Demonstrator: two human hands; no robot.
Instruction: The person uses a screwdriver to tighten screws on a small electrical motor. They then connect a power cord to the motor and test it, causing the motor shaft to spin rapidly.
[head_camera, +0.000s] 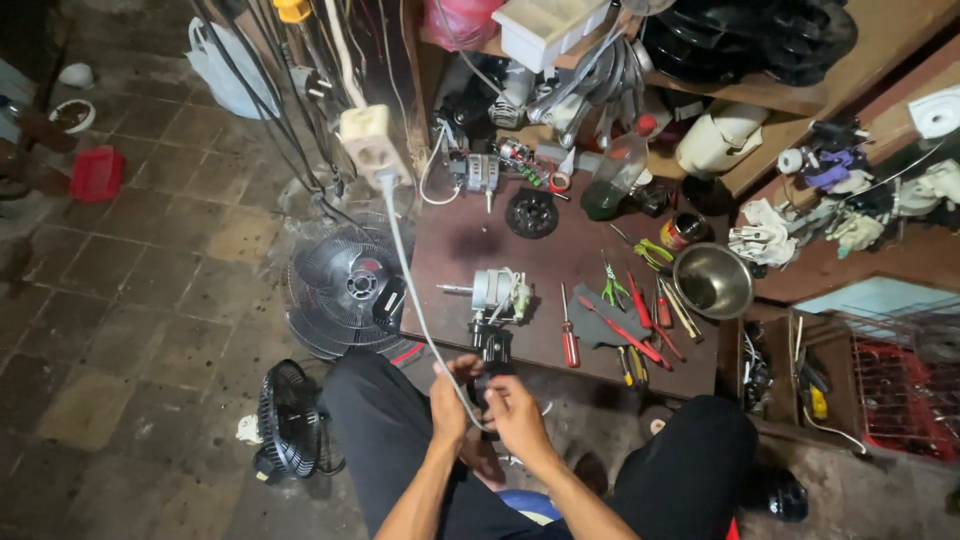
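Small black part (487, 385) held between both my hands, just off the near edge of the counter (470, 240) and above my knees; too small and dark to tell its kind. Left hand (450, 400) has its fingers closed on the part's left side, with a white cord (415, 300) running across that hand. Right hand (515, 415) has its fingers clamped on the part from the right; the two hands touch. The cord climbs up-left to a cream power strip (372, 140) hanging over the counter's far left corner. Directly beyond my hands, on the counter, sits a fan motor (497, 293) with its shaft pointing left. To its right lies a red-handled screwdriver (568, 335), then a scatter of pliers and other screwdrivers (640, 320). Further right, a steel bowl (712, 282). A black round disc (531, 213) lies toward the counter's back. On the tiled floor left of the counter: a fan grille (345, 285), and nearer me a small black fan (290, 420).
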